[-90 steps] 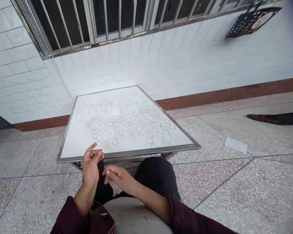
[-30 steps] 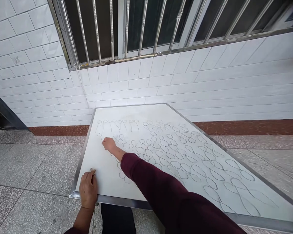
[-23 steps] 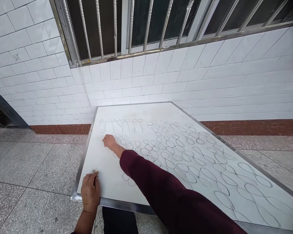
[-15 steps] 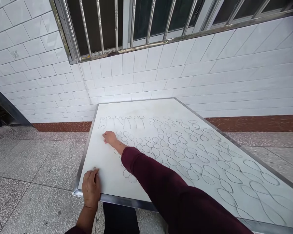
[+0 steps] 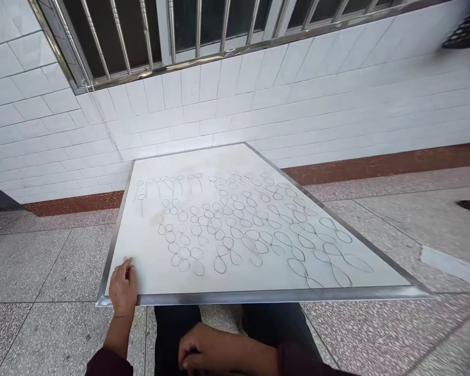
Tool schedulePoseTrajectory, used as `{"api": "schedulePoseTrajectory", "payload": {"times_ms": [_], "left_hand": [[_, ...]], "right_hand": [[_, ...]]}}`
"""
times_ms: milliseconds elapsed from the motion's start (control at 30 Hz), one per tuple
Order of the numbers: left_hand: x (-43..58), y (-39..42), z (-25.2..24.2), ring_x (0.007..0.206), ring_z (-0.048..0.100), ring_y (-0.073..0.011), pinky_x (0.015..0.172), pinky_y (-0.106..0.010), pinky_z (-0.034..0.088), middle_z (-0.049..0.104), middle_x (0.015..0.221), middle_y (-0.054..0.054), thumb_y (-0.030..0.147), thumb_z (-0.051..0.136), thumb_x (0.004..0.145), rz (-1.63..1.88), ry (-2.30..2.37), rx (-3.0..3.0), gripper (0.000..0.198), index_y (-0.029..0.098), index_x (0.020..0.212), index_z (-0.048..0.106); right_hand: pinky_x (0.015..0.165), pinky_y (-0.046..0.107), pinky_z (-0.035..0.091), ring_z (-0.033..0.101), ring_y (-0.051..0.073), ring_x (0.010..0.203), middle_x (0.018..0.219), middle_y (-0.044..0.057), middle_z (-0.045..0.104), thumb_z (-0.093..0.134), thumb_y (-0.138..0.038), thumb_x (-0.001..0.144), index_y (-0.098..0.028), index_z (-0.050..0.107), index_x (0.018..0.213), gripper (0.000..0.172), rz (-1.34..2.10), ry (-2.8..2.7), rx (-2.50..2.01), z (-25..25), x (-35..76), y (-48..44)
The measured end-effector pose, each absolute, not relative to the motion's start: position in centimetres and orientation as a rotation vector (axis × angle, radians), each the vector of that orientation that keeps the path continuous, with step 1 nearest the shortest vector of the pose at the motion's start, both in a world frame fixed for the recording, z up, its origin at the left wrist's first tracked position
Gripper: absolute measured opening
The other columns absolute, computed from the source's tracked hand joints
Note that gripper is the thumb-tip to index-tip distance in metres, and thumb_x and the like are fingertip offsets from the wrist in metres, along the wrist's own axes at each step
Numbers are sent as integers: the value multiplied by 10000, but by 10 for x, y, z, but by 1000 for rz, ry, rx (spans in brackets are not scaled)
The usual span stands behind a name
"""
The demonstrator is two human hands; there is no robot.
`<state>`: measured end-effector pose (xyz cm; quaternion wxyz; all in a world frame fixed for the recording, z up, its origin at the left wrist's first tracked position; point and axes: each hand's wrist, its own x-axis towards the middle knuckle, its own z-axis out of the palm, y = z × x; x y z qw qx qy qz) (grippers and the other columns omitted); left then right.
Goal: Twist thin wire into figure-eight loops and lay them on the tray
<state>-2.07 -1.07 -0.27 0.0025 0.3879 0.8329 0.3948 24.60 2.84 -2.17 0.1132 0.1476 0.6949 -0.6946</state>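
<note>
A white board [image 5: 235, 156] with a metal frame lies before me like a tabletop. Thin dark marks [image 5: 227, 243] cover much of it, shaped like figure eights, with circles with tails [image 5: 172, 183] in a row at the far left. My left hand [image 5: 123, 287] rests over the near left corner, fingers bent. Something small and pale shows at its fingertips, too small to name. Below the near edge, my right hand [image 5: 196, 347] is closed over my lap, fingers curled. Whatever it may hold is hidden.
Behind the board stands a white tiled wall [image 5: 203, 115] with a barred window [image 5: 215, 26]. Dark trousers [image 5: 176, 324] show under the near edge. A pale strip [image 5: 448, 263] lies on the speckled floor at right. A blurred dark shape [image 5: 468, 28] enters at upper right.
My right hand has left the board's far left and drawn back to my lap. A circle with a tail now shows where it was. My left hand stays at the corner; the view has shifted.
</note>
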Motion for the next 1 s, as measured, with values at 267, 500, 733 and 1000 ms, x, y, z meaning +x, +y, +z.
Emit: {"api": "schedulePoseTrajectory", "payload": {"times_ms": [267, 500, 733, 1000], "left_hand": [[4, 81, 17, 1004, 642, -212, 860, -350, 500, 692, 1093, -79, 334, 534, 902, 1303, 2472, 1195, 443, 207, 1327, 540], [8, 142, 9, 1094, 585, -272, 917, -449, 462, 690, 1102, -91, 312, 595, 862, 1276, 2494, 1201, 495, 207, 1341, 527], [1, 144, 3, 1004, 612, -227, 917, -400, 462, 690, 1010, -56, 168, 545, 858, 1228, 2512, 1242, 500, 224, 1354, 517], [4, 145, 2, 918, 609, -239, 912, -433, 442, 635, 840, -49, 116, 504, 863, 1352, 2489, 1205, 454, 171, 1310, 555]], "right_hand": [[444, 170, 316, 532, 91, 526, 691, -8, 640, 518, -173, 801, -183, 629, 835, 117, -2093, 1932, 1453, -121, 304, 56], [511, 209, 364, 551, 112, 535, 612, -9, 616, 554, -78, 697, -170, 603, 692, 105, -2027, 1992, 1481, -152, 309, 55], [528, 219, 370, 565, 122, 555, 636, -3, 631, 532, -51, 685, -164, 636, 711, 155, -1982, 2043, 1414, -163, 314, 52], [534, 231, 386, 595, 149, 602, 686, 32, 669, 539, -69, 671, -159, 658, 724, 158, -1976, 2091, 1385, -153, 321, 52]]}}
